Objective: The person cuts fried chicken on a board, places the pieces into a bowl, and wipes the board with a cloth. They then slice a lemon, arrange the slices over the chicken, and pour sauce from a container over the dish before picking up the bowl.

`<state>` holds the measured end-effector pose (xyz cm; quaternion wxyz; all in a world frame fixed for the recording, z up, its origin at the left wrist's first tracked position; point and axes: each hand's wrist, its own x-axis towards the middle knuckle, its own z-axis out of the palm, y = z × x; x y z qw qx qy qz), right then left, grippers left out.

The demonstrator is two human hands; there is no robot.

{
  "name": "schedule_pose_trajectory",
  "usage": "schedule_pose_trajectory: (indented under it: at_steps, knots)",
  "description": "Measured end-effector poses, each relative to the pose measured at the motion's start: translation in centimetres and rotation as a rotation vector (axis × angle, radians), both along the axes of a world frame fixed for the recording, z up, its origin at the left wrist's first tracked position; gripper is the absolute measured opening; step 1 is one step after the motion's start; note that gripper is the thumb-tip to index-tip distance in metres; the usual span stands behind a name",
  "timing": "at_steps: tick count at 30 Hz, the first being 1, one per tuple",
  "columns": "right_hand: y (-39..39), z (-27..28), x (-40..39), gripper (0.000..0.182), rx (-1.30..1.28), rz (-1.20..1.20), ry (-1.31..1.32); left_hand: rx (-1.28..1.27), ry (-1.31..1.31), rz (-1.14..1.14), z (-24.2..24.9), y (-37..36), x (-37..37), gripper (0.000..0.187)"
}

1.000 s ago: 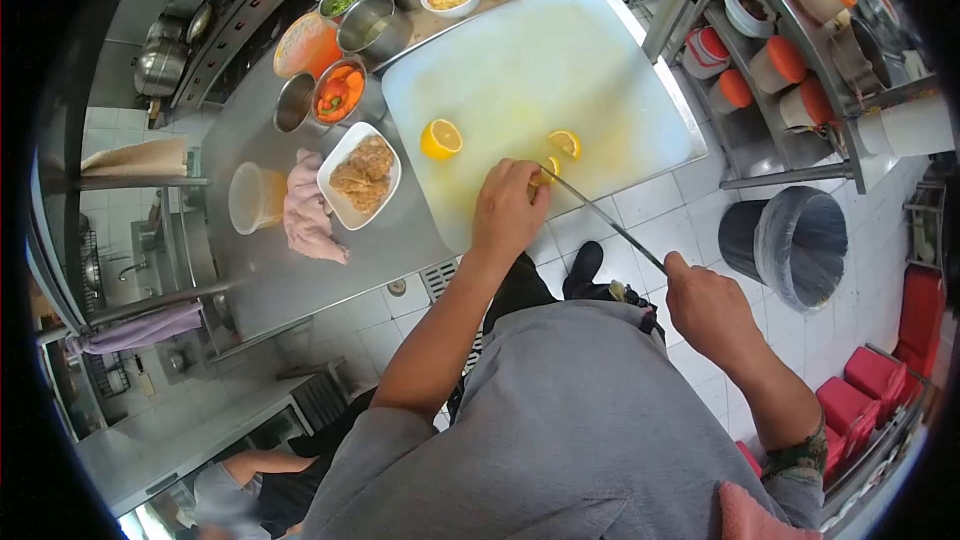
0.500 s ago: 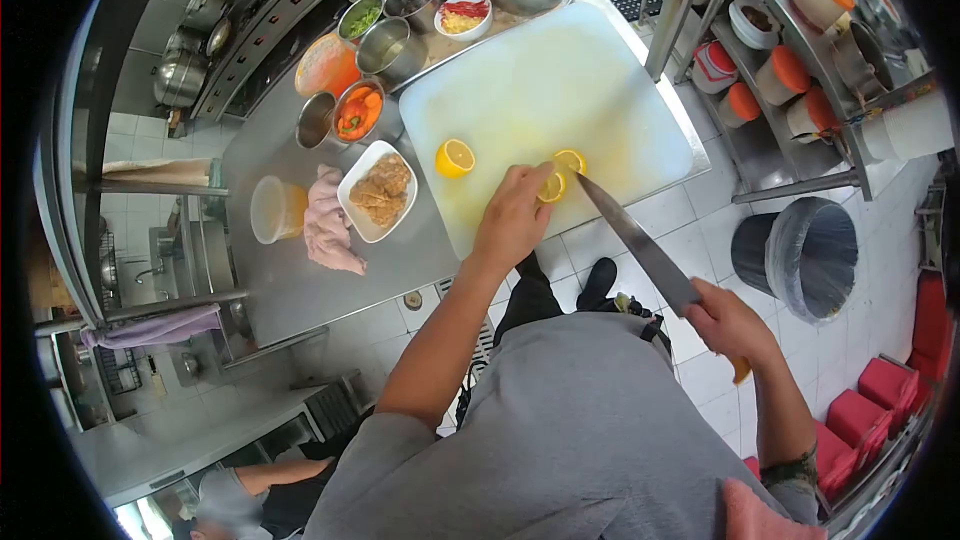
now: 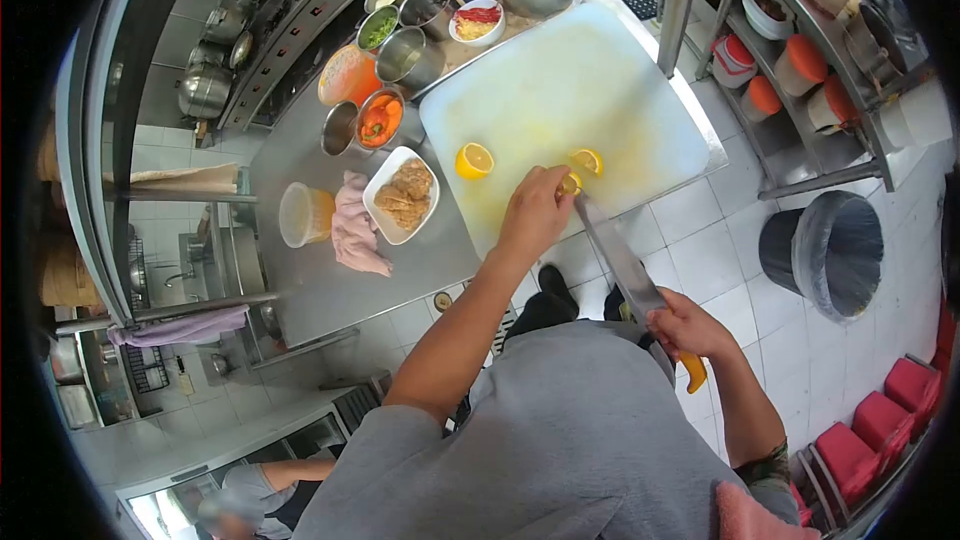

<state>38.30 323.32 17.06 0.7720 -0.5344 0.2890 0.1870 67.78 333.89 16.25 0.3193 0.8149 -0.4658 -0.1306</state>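
Observation:
My left hand (image 3: pixel 540 202) is closed on a cut piece of lemon (image 3: pixel 571 183) near the front edge of a white cutting board (image 3: pixel 540 80). In my right hand (image 3: pixel 690 325) is a large knife (image 3: pixel 620 260) with a yellow handle. The blade's tip reaches up to the lemon piece at my left fingertips. Just beyond, another lemon piece (image 3: pixel 588 161) lies cut side showing on the board. A lemon half (image 3: pixel 474 161) rests farther left, apart from both hands.
Left of the board stand a white dish of minced-looking food (image 3: pixel 405 197), a folded pink cloth (image 3: pixel 358 225) and a plastic tub (image 3: pixel 305 215). Metal pots (image 3: pixel 410 58) line the far side. A lined bin (image 3: pixel 835 255) stands right; another person (image 3: pixel 265 490) is at lower left.
The two lemon pieces near my left hand have come apart, one staying under my fingers. My right hand and the knife have swung left, closer to my body. The view has shifted slightly.

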Motion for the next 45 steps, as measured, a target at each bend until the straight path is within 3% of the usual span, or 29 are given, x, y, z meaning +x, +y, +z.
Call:
schedule_pose_trajectory:
  at_steps: [3, 11, 15, 20, 23, 29, 36, 39, 42, 44, 45]
  knots:
    - [1.4, 1.0, 1.1, 0.013, -0.012, 0.002, -0.015, -0.048, 0.008, 0.019, 0.4, 0.6, 0.4, 0.03]
    - [4.8, 4.9, 9.1, 0.018, -0.069, 0.18, -0.109, -0.019, -0.052, 0.208, 8.1, 9.4, 6.3, 0.029]
    - [6.9, 6.2, 16.4, 0.027, -0.065, 0.263, -0.086, 0.023, -0.192, 0.174, 7.7, 13.7, 13.3, 0.027]
    - [8.2, 5.4, 21.1, 0.019, 0.042, 0.266, -0.011, 0.24, -0.318, 0.062, 6.6, 14.9, 19.0, 0.029]
    - [7.9, 6.3, 21.3, 0.017, 0.024, 0.261, 0.05, 0.347, -0.348, 0.07, 4.7, 14.8, 20.8, 0.033]
    - [5.3, 7.0, 16.7, 0.019, -0.016, 0.284, 0.117, 0.487, -0.345, -0.042, 7.0, 14.9, 20.8, 0.037]
    - [4.1, 8.6, 14.3, 0.017, -0.039, 0.269, 0.089, 0.327, -0.14, 0.07, 7.1, 15.7, 22.0, 0.029]
    - [3.7, 9.0, 13.3, 0.017, -0.135, 0.158, 0.039, 0.28, -0.116, 0.05, 6.9, 15.9, 22.6, 0.023]
    - [3.0, 8.2, 13.0, 0.021, -0.87, 0.031, -0.066, 0.336, -0.124, 0.017, 7.3, 15.7, 22.3, 0.02]
    - [1.1, 8.5, 14.1, 0.028, -1.19, -0.04, 0.027, 0.351, -0.157, 0.004, 7.5, 15.5, 22.1, 0.02]
    - [-0.6, 6.5, 14.0, 0.03, -1.365, -0.078, -0.086, 0.345, -0.162, 0.006, 7.4, 15.4, 22.1, 0.019]
